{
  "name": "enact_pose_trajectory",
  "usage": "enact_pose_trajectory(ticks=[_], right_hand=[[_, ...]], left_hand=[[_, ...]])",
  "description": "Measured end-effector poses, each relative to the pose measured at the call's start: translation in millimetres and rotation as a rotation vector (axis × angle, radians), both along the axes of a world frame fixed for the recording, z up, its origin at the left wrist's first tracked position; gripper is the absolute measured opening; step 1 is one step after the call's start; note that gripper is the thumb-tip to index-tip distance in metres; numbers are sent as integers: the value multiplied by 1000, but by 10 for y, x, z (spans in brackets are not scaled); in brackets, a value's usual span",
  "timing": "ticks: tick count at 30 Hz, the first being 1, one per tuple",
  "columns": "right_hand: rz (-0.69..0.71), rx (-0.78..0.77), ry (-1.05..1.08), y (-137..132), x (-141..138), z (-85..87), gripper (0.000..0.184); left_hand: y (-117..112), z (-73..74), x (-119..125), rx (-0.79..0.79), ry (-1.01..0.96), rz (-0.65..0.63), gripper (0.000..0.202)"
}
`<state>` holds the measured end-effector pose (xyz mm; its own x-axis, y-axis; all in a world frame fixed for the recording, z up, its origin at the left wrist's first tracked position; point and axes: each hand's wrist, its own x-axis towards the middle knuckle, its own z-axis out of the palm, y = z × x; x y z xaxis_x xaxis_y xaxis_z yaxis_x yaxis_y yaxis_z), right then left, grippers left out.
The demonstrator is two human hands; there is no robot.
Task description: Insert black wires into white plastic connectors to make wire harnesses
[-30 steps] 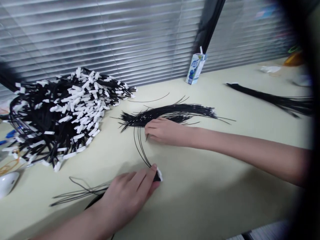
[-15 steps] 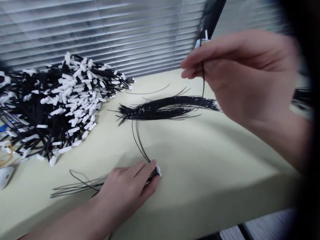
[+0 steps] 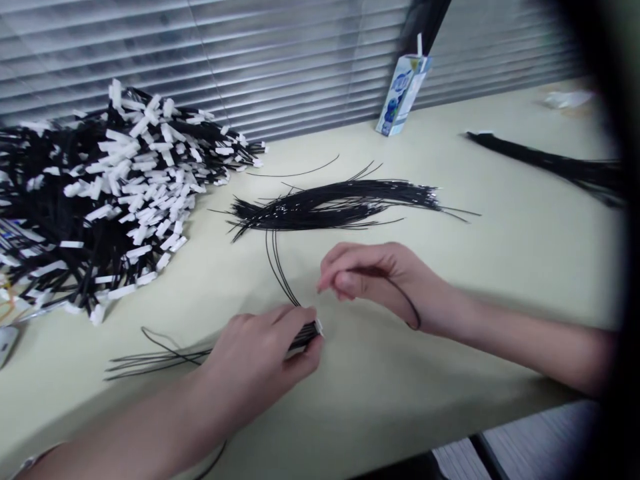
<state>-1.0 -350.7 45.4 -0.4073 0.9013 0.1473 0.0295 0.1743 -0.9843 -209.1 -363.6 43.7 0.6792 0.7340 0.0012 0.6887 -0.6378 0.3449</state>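
My left hand (image 3: 270, 347) is closed round a white connector (image 3: 319, 327) and its black wires (image 3: 145, 363), low over the near part of the table. Wire ends trail out to the left, and a few thin wires curve up toward the back. To the right of the connector, my right hand (image 3: 373, 273) pinches a single black wire (image 3: 407, 300), which loops down past the wrist. The tip of that wire is hidden by the fingers. Behind both hands lies a loose bundle of cut black wires (image 3: 320, 207).
A large heap of black cables with white connectors (image 3: 145, 193) fills the left side. Against the window blinds (image 3: 300, 60) stands a drink carton with a straw (image 3: 403, 97). Another black cable bundle (image 3: 550, 160) lies at the right. The table edge runs along the front.
My right hand has come down and to the left with the wire, from high on the right to close beside the connector. My left hand has kept its hold in nearly the same place.
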Motion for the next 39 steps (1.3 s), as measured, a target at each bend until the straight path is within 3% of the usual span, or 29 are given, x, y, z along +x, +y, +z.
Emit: enact_pose_trajectory(ticks=[7,17,28,33,39], right_hand=[[-91,137,-155,-129,-49,-180,4],[-78,264,-281,-138,-68,-158,2],[-53,346,-236,-142,-64,-187,5],[-85,339,-292,-143,-64,-181,10],[-103,399,-309,-142,-67,-221,3]], left_hand=[[13,17,-4,-82,29,37,24],[51,63,36,-64,154,10,15],[123,71,116,-27,176,2,17],[140,71,131,-117,147,33,15],[167,94,146,-165,165,73,14]])
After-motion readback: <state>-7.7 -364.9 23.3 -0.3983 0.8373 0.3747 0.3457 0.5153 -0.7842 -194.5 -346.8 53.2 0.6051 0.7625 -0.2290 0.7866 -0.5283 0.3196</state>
